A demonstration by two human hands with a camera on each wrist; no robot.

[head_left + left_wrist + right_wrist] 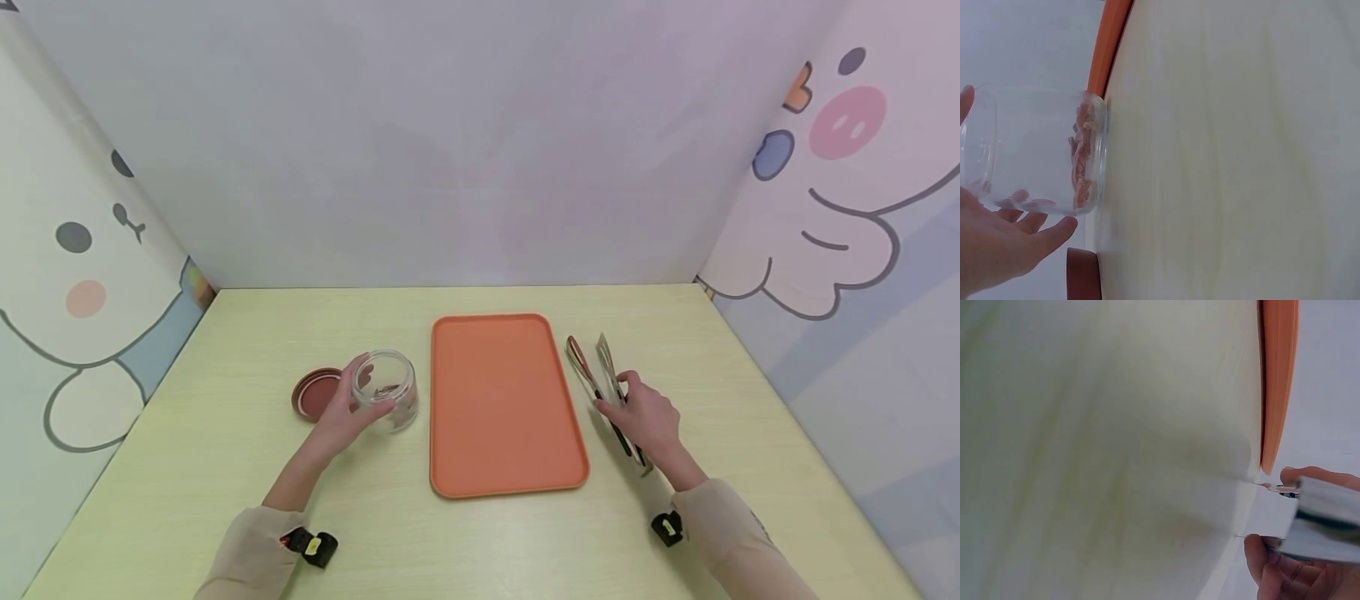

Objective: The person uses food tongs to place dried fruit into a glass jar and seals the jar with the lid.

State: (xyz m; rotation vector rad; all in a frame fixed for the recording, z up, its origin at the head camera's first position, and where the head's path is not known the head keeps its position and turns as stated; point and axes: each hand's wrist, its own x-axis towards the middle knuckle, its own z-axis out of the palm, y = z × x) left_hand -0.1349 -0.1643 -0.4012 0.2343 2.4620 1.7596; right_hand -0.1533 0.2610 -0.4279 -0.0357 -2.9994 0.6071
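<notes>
The glass jar [390, 383] of reddish pieces [1082, 162] is clasped in the left hand's [345, 422] grip, nearer the surface's [375, 533] left edge; nearer the right, tongs [609, 364] are pinched by the right hand [650, 418]. Between, an orange tray [506, 408] is set; beside the jar, a dark-red lid [315, 394].

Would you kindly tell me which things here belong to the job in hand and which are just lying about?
Apparently in the job:
jar, gripped by the left hand
brown pieces inside the jar
tongs, held by the right hand

Lying about, in neither hand:
lid, beside the jar
tray, between the hands, though perhaps part of the job
</notes>
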